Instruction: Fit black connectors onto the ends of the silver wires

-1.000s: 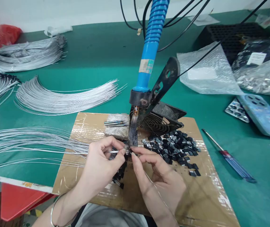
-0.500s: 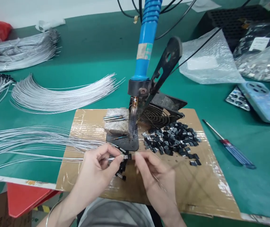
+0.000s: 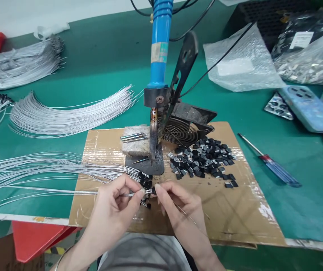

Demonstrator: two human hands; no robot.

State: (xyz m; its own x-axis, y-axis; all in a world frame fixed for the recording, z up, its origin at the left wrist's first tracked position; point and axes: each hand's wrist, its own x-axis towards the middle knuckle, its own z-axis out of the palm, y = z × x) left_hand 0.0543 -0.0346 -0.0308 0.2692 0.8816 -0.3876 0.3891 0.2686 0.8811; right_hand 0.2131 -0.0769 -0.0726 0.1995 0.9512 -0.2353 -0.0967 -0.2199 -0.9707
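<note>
My left hand (image 3: 118, 209) is closed in a pinch on thin white wires (image 3: 89, 192), near the end that bears a small black connector (image 3: 153, 191). Opposite it, thumb and forefinger of my right hand (image 3: 182, 210) close on that connector. A thin strand, perhaps solder wire (image 3: 191, 218), runs through the right palm. Just behind the fingertips lie several black-tipped wire ends (image 3: 144, 177), partly covered by the left hand. The blue-handled soldering iron (image 3: 161, 45) stands clamped beyond, tip down over a dark plate (image 3: 158, 165).
Loose black connectors (image 3: 203, 158) are heaped on the cardboard (image 3: 234, 222). A small fan (image 3: 189, 124) stands behind the iron, beside a wrapped block (image 3: 134, 146). White wire bundles (image 3: 73, 116) lie left. To the right are a screwdriver (image 3: 277, 169), a phone (image 3: 311, 109) and plastic bags (image 3: 240, 60).
My right fingertips have moved left, from just beside the connector onto it. The left hand keeps its pinch on the wires. The whole view has shifted slightly.
</note>
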